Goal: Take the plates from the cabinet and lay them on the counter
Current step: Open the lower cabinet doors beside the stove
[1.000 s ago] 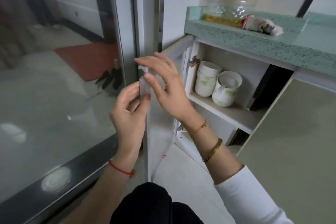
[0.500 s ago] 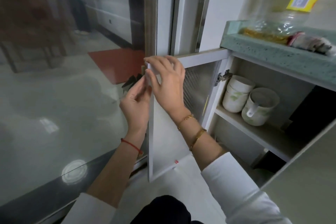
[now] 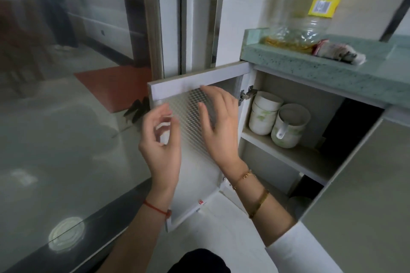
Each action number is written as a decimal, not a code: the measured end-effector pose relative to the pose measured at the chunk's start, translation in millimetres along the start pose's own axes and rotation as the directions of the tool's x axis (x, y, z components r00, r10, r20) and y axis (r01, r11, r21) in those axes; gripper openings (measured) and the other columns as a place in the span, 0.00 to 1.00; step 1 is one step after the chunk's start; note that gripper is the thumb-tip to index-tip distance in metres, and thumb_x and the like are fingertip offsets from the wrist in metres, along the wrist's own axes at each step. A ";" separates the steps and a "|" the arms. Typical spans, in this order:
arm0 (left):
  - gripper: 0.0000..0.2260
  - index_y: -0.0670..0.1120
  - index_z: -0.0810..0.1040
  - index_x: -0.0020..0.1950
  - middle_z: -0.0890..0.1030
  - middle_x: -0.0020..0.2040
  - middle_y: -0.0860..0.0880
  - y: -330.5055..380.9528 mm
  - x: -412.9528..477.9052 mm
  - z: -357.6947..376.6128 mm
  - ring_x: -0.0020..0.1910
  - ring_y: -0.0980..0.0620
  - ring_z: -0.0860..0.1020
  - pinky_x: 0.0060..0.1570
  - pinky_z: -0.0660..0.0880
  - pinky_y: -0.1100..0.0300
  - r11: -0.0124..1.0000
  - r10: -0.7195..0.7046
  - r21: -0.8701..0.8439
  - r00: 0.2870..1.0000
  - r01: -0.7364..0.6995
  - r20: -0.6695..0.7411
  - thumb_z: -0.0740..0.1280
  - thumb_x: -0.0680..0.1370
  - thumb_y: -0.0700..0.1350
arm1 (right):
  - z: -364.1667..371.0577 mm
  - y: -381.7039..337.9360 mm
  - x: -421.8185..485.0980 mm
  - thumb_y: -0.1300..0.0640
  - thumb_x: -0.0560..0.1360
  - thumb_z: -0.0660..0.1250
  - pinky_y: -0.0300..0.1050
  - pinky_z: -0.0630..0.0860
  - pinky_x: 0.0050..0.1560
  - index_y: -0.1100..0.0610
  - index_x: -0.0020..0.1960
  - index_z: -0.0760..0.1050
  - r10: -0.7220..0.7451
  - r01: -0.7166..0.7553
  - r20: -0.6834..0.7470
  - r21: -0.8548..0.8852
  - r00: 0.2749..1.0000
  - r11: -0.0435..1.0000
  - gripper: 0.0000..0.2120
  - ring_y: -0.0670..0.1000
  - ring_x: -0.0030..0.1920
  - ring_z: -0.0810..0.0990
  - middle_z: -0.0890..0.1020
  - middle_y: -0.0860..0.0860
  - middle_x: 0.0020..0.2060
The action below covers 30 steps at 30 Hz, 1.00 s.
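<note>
The low cabinet's left door (image 3: 193, 86) stands swung wide open, its patterned inner panel facing me. My left hand (image 3: 160, 139) hovers in front of the door's outer edge with fingers loosely curled and holds nothing. My right hand (image 3: 218, 122) is spread in front of the patterned panel, fingers relaxed. On the cabinet shelf (image 3: 286, 155) stand stacked white bowls (image 3: 264, 113) and a white cup lying on its side (image 3: 288, 126). I see no plates; the lower part of the cabinet is dark and partly hidden.
The green speckled counter (image 3: 332, 73) runs above the cabinet, with a clear oil bottle (image 3: 297, 13) and a crumpled rag (image 3: 339, 51) on it. The right cabinet door (image 3: 366, 184) stands open at the right. A glass sliding door (image 3: 66, 117) fills the left.
Both hands have let go of the door's edge and drawn back toward me. The door has swung further open, and my view has shifted toward the cabinet.
</note>
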<state>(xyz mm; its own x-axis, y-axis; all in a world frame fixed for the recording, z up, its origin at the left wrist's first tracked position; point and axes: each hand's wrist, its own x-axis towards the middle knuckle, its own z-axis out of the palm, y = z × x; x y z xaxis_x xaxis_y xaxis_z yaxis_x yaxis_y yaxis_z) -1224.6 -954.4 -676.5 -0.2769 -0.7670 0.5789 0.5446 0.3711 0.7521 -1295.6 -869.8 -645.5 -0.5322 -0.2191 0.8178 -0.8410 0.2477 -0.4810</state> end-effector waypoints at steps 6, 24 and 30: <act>0.09 0.47 0.80 0.60 0.83 0.58 0.52 -0.6 -45.9 66.1 0.60 0.53 0.81 0.61 0.78 0.55 0.956 -0.197 -0.074 0.811 0.283 0.551 0.66 0.81 0.41 | -93.1 47.8 -43.8 0.56 0.80 0.61 0.42 0.69 0.60 0.54 0.60 0.76 0.110 -0.151 -0.208 -0.189 0.972 0.970 0.10 0.46 0.56 0.74 0.77 0.45 0.54; 0.27 0.45 0.62 0.79 0.68 0.77 0.47 37.8 -146.1 302.4 0.75 0.50 0.68 0.62 0.63 0.63 0.909 -0.234 0.133 0.217 0.396 0.948 0.63 0.82 0.54 | -279.3 97.7 -45.7 0.56 0.80 0.62 0.39 0.66 0.62 0.55 0.67 0.75 0.134 -0.445 -0.514 -0.548 0.847 0.708 0.16 0.52 0.56 0.73 0.79 0.49 0.56; 0.19 0.44 0.70 0.73 0.77 0.65 0.50 32.4 -140.5 299.3 0.59 0.58 0.74 0.54 0.69 0.68 0.951 -0.136 0.057 0.246 0.302 0.960 0.64 0.83 0.47 | -280.5 93.5 -42.0 0.54 0.80 0.63 0.42 0.68 0.63 0.54 0.68 0.73 0.175 -0.473 -0.518 -0.527 0.837 0.706 0.18 0.52 0.57 0.73 0.77 0.50 0.58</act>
<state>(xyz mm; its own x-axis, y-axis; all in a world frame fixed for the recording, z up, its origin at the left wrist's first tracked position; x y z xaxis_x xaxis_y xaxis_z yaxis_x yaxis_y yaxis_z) -1404.9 -678.0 -639.2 -0.9018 0.2631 0.3428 0.3894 0.1509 0.9086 -1324.6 -572.8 -636.2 -0.5421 0.3490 0.7644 -0.2905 0.7757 -0.5602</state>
